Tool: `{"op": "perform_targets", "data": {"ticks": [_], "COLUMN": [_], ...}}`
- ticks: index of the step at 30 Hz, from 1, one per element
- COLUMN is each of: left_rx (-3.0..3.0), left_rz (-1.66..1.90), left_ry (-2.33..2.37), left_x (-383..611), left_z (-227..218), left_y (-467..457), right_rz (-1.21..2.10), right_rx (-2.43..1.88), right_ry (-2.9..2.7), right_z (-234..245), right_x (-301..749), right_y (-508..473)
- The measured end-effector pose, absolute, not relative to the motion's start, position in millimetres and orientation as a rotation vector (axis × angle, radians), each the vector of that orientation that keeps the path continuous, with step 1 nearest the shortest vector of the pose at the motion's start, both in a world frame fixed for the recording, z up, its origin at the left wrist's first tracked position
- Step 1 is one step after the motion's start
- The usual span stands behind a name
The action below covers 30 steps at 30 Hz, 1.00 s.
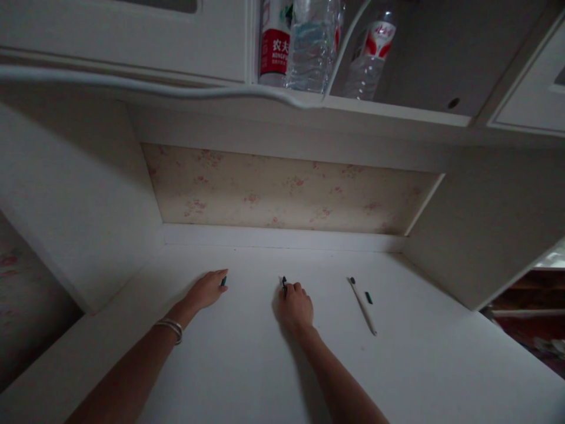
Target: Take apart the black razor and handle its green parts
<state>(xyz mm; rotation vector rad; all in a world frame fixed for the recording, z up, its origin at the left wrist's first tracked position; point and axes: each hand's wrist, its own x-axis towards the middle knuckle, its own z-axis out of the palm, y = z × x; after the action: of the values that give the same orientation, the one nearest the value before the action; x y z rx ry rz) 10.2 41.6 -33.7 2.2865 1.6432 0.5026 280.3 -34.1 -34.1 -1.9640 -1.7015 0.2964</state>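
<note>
Left hand (208,290) pinching green bit (223,281). Right hand (297,307) gripping dark thing (284,285), can't tell what from here. Best pinch softly, go slow, mind brush (363,307).

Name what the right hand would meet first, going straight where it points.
The right hand, past the dark item it holds, would likely meet the white strip behind the tabletop; depth is unclear.

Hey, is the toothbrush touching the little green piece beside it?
Apart: the head view shows a strip of white tabletop between the toothbrush and the green piece.
</note>
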Motion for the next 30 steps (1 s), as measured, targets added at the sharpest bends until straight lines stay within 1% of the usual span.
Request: {"op": "perform_targets", "data": {"ticks": [5,11,14,16,18,21,25,30], "left_rx": [2.246,2.119,2.002,1.864,1.326,0.888,0.616,0.517], "left_rz": [0.592,0.825,0.955,1.025,1.221,1.326,1.321,1.29], "left_ry": [1.642,1.55,1.499,1.454,1.169,0.825,0.619,0.475], "left_x": [11.0,23.4,39.1,52.1,65.9,85.7,104.0,109.5], "left_z": [-33.6,-22.2,-15.2,-9.4,-2.4,8.5,13.7,-1.0], "left_y": [39.5,18.9,-6.9,-30.9,-57.2,-91.7,-114.8,-117.9], "right_rz": [0.547,0.98,1.319,1.485,1.544,1.6,1.641,1.633], "right_rx": [-1.77,-1.419,-1.129,-0.979,-0.934,-0.89,-0.817,-0.878], "right_ry": [-1.558,-1.34,-1.014,-0.802,-0.733,-0.719,-0.691,-0.674], "right_z": [-36.7,-30.3,-18.6,-10.3,-3.5,3.1,8.3,6.7], "right_x": [289.2,286.5,278.9,272.8,265.9,255.4,242.6,227.3], "right_y": [-38.1,-80.5,-101.8,-112.2,-120.1,-129.5,-141.4,-152.7]}}
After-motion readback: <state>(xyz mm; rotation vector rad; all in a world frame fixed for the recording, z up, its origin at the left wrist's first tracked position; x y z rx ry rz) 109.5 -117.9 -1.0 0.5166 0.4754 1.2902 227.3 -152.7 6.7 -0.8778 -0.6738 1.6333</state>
